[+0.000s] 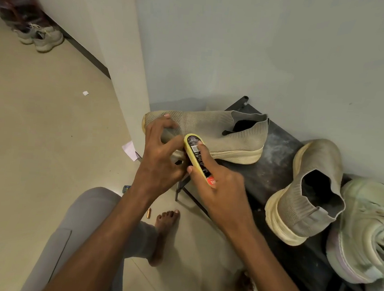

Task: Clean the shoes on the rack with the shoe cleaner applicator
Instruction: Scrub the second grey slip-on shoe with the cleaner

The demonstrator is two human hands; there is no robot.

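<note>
Shoe cleaner applicator (pixel 198 159), a yellow bottle with a dark barcoded label, sits in our right hand (pixel 215 182): the fingers (pixel 203 149) curl over its label side and the thumb presses along its near edge, so the grip is closed around the bottle. Its far end lies against the side of the beige knit shoe (pixel 213 131), just above the pale sole and right beside our left fingertips.

From the head view, our left hand (pixel 160 152) steadies that shoe at the toe, with the fingers spread and bent over the knit upper and one fingertip reaching the toe's top. The shoe lies on its sole along the far end of the dark rack (pixel 274 175), toe pointing left past the rack's edge, beyond both sets of fingers.

To the right of our right fingers, well apart, the matching beige shoe (pixel 307 190) stands on the rack with its heel and opening toward us. Just beside it, further right, a pale green laced sneaker (pixel 364 230) rests touching it.

Below our hands we see a grey-trousered knee (pixel 87 217) and a bare foot (pixel 165 226) on the cream floor (pixel 36 131). Far off left, grey sneakers (pixel 40 35) sit by the wall.
</note>
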